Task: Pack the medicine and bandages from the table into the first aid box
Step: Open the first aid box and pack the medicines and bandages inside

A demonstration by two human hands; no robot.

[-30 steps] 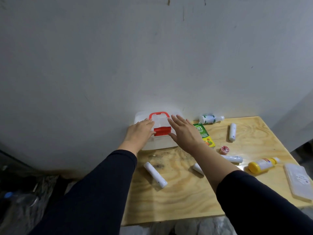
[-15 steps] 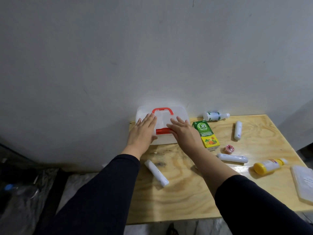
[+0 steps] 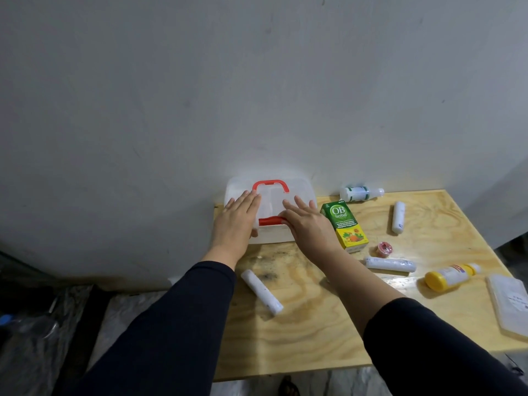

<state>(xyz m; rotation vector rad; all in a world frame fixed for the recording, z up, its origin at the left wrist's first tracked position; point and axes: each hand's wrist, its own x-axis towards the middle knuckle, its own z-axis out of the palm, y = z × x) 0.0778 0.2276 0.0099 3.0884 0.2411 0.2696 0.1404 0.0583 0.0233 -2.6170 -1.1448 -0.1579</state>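
A translucent white first aid box point(image 3: 300, 192) with a red handle and red latch point(image 3: 270, 220) stands shut at the table's far left, against the wall. My left hand point(image 3: 237, 222) lies flat on the box's left side, thumb at its front. My right hand point(image 3: 307, 224) rests on the right side, thumb at the latch. On the wooden table point(image 3: 314, 332) lie a green OB herbal carton point(image 3: 343, 224), a white bottle point(image 3: 361, 192), three white bandage rolls point(image 3: 261, 291) point(image 3: 390, 264) point(image 3: 398, 217), a pink tape roll point(image 3: 384, 248) and a yellow-capped bottle point(image 3: 451, 277).
A flat translucent pouch point(image 3: 511, 304) lies at the table's right edge. The grey wall rises directly behind the box. Plastic sheeting and dark clutter point(image 3: 34, 324) cover the floor to the left of the table.
Both hands stayed on the box. My left hand flattened on the lid, and my right hand's thumb moved onto the red latch. The view shifted.
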